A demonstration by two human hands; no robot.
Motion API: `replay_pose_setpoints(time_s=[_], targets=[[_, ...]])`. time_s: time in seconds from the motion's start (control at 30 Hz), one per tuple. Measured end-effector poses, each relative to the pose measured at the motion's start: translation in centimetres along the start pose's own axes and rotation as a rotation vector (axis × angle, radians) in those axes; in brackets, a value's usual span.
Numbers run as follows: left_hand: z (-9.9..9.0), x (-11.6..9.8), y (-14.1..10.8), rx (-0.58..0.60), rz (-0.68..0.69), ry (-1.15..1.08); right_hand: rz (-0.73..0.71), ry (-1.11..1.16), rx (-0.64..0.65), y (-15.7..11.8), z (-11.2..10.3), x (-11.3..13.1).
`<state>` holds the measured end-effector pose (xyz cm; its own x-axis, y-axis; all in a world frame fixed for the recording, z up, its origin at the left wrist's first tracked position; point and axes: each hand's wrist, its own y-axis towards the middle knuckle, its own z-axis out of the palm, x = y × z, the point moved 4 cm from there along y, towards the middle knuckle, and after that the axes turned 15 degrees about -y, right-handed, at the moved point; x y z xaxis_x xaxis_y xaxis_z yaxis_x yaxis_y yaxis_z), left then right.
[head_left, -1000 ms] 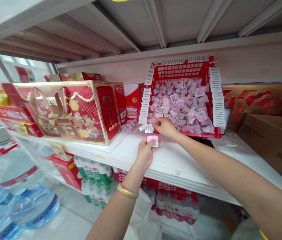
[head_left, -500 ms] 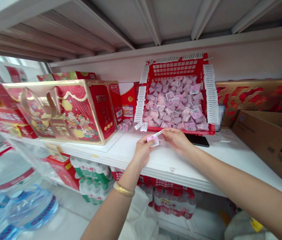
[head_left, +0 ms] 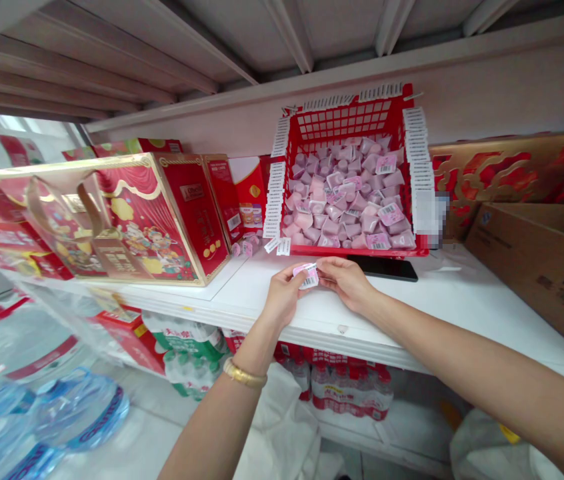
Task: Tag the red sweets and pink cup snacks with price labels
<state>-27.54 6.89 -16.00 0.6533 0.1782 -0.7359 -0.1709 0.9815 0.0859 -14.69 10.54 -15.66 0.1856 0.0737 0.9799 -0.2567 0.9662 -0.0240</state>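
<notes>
My left hand is closed on a small pink cup whose lid carries a barcode. The fingers of my right hand pinch a white label strip at the upper edge of that lid. Behind my hands a red basket holds many similar pink cups. Rows of white barcode labels hang along its left rim, right rim and back rim. A few cups lie on the shelf left of the basket.
A black phone lies on the white shelf before the basket. Red gift boxes stand left, an open cardboard box right. Below are packs of bottles; large water bottles stand at lower left.
My right hand has moved slightly left, bringing the label strip from beside the cup onto its lid edge. The view has shifted a little, so the basket and boxes appear higher.
</notes>
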Motion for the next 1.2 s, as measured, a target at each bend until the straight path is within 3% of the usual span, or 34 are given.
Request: replay_pose_setpoints(time_s=[0.23,1.2], targets=[[0.16,-0.05,-0.19,0.030,0.015,0.102,-0.091,-0.172,0.032,-0.28,0.57,0.47],[0.16,0.22,-0.05,0.053,0.019,0.174,-0.184,-0.302,0.074,0.20,0.57,0.18]])
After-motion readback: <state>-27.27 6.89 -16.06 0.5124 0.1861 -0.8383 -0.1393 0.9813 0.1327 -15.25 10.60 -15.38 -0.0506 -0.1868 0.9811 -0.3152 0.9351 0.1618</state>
